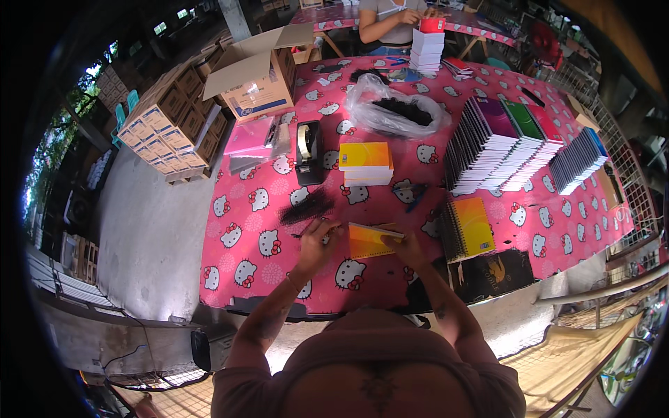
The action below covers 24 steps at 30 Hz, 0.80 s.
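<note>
My right hand (405,245) grips a small yellow-orange notebook (367,245) by its right side, thumb on top, and the notebook lies tilted just above the table. A row of holes seems to run along its near edge. To its left, my left hand (317,245) is closed, its fingers curled together; what they hold is too small to make out. Just beyond that hand lies a loose pile of thin black binding coils (306,207). Ahead stands a stack of yellow notebooks (366,164). Right of my right hand is a pile of yellow coil-bound notebooks (470,226).
A tape dispenser (308,153), pink packets (251,136), an open carton (251,76) and a clear plastic bag (397,111) of black coils stand farther off. Blue-handled pliers (416,197) lie ahead. Tall spiral notebook stacks (488,146) fill the right. Another person (394,24) handles red notebooks opposite.
</note>
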{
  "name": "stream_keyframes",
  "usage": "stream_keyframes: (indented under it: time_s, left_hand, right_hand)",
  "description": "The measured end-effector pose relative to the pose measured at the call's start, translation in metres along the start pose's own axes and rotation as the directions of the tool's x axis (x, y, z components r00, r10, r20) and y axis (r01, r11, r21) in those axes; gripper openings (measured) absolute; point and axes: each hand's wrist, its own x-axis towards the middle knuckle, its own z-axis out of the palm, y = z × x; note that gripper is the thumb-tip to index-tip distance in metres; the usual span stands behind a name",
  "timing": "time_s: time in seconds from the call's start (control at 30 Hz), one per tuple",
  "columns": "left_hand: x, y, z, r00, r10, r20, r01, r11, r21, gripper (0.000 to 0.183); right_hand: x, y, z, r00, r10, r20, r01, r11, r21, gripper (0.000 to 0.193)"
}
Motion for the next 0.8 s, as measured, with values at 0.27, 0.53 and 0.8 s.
stream_keyframes:
  time_s: [0.27, 0.53, 0.8]
  left_hand:
    - [0.001, -0.003, 0.002, 0.989, 0.149, -0.020, -0.149, 0.989, 0.007, 0.018]
    - [0.000, -0.004, 0.004, 0.994, 0.106, 0.009, -0.106, 0.992, 0.072, 0.018]
    - [0.021, 0.001, -0.004, 0.957, 0.052, 0.286, -0.060, 0.998, 0.019, 0.017]
  right_hand:
    - [0.003, 0.008, -0.003, 1.000, -0.025, -0.002, 0.024, 0.999, -0.038, 0.029]
    - [0.003, 0.005, -0.002, 1.000, -0.016, 0.006, 0.016, 1.000, -0.015, 0.029]
    - [0.004, 0.002, -0.007, 1.000, 0.000, 0.030, 0.002, 0.999, -0.047, 0.030]
